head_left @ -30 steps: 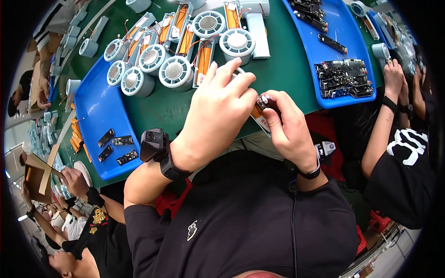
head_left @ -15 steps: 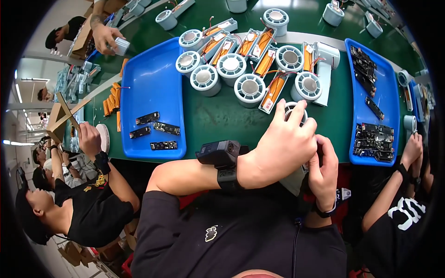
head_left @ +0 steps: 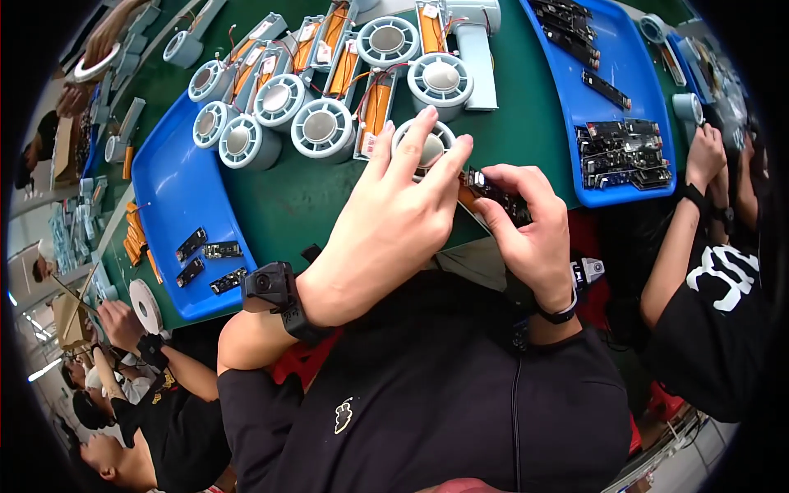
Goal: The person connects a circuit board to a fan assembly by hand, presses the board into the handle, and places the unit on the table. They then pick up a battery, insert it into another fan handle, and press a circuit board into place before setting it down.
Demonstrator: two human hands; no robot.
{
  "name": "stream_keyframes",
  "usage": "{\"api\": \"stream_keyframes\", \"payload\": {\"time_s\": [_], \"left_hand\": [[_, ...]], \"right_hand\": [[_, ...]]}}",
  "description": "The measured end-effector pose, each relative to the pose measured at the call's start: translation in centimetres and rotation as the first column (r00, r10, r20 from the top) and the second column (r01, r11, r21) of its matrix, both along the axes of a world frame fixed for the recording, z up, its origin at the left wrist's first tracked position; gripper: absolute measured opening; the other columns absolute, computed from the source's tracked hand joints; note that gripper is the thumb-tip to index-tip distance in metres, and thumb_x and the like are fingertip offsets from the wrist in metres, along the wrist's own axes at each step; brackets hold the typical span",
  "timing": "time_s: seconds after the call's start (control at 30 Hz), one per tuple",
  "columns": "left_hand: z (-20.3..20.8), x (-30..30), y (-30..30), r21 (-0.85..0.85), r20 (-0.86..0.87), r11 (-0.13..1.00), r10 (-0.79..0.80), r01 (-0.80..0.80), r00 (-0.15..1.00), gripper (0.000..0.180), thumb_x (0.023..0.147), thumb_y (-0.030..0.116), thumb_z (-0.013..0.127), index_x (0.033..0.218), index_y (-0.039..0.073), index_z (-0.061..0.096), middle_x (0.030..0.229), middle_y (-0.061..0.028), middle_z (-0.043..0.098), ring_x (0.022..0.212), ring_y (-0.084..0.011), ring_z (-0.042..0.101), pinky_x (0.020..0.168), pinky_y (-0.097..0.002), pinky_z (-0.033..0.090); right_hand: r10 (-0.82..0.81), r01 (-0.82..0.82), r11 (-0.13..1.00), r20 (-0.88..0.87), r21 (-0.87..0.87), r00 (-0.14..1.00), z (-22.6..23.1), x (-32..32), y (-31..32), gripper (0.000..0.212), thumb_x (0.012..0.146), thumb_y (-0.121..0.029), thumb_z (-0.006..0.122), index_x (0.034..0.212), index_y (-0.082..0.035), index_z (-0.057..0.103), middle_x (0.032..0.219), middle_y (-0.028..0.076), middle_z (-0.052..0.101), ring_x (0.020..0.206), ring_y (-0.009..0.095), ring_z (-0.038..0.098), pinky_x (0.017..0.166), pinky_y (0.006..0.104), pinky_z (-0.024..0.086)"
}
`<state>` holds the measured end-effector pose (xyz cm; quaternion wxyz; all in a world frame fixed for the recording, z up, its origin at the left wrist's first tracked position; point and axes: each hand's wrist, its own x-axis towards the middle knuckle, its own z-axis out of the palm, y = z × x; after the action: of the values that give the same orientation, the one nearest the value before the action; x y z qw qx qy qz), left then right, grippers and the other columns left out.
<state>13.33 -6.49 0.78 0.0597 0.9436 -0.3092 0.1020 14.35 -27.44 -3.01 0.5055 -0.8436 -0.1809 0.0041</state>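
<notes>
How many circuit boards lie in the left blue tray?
4: upper-left board, upper-right board, lower-left board and lower-right board, at the near end of the left blue tray.

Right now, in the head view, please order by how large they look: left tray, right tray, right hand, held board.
Left tray and right tray: too alike to rank
Right hand
Held board, partly hidden

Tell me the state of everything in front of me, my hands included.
Left hand: fingers spread over a round casing, grip partly hidden
Right hand: holding a dark circuit board
Round casing: partly covered by fingers
Left blue tray: holding four loose boards
Right blue tray: holding two piles, one board between
Grouped casings: several open, orange batteries exposed
</notes>
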Motion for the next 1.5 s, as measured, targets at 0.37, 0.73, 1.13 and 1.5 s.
{"api": "stream_keyframes", "payload": {"time_s": [0.37,0.73,1.13,1.5], "left_hand": [[-2.8,0.2,0.4,-0.514,0.06,0.857,0.089,-0.046,0.994,0.022,0.075,0.008,0.074,0.096,0.004,0.072,0.128,-0.014,0.07,0.121,-0.0424,0.066,0.096,-0.0458,0.058],[-2.0,0.0,0.8,-0.335,0.103,0.942,0.032,0.004,0.994,0.012,0.076,0.01,0.072,0.085,0.002,0.071,0.135,-0.0115,0.068,0.126,-0.0391,0.063,0.097,-0.048,0.058],[-1.3,1.4,1.1,-0.309,0.069,0.948,-0.059,0.078,0.996,0.009,0.074,0.011,0.071,0.076,0.004,0.064,0.133,-0.0068,0.067,0.128,-0.0349,0.059,0.1,-0.0503,0.054],[2.7,-0.9,1.8,-0.127,0.133,0.966,-0.208,0.225,0.969,0.015,0.066,0.008,0.077,0.074,0.008,0.064,0.12,-0.0053,0.07,0.115,-0.0343,0.062,0.093,-0.0446,0.054]], "right_hand": [[0.027,-0.02,0.998,0.104,-0.062,0.994,0.8,0.5,0.4,0.036,0.073,-0.006,0.089,0.105,0.0,0.074,0.101,0.011,0.073,0.086,0.023,0.065,0.075,0.0327,0.053],[0.114,-0.103,0.979,0.053,-0.174,0.992,1.5,-0.1,-0.3,0.036,0.082,0.001,0.078,0.118,0.001,0.074,0.115,0.014,0.074,0.105,0.029,0.066,0.089,0.0357,0.055],[0.301,-0.262,0.94,-0.169,0.219,0.938,-0.9,1.5,-2.4,0.037,0.089,0.008,0.065,0.125,0.001,0.071,0.127,0.017,0.071,0.121,0.029,0.066,0.101,0.0353,0.052],[0.368,-0.2,0.798,-0.198,0.568,0.908,-2.9,1.5,-3.5,0.031,0.106,-0.019,0.058,0.121,0.006,0.069,0.123,0.02,0.07,0.112,0.027,0.068,0.099,0.0355,0.051]]}}
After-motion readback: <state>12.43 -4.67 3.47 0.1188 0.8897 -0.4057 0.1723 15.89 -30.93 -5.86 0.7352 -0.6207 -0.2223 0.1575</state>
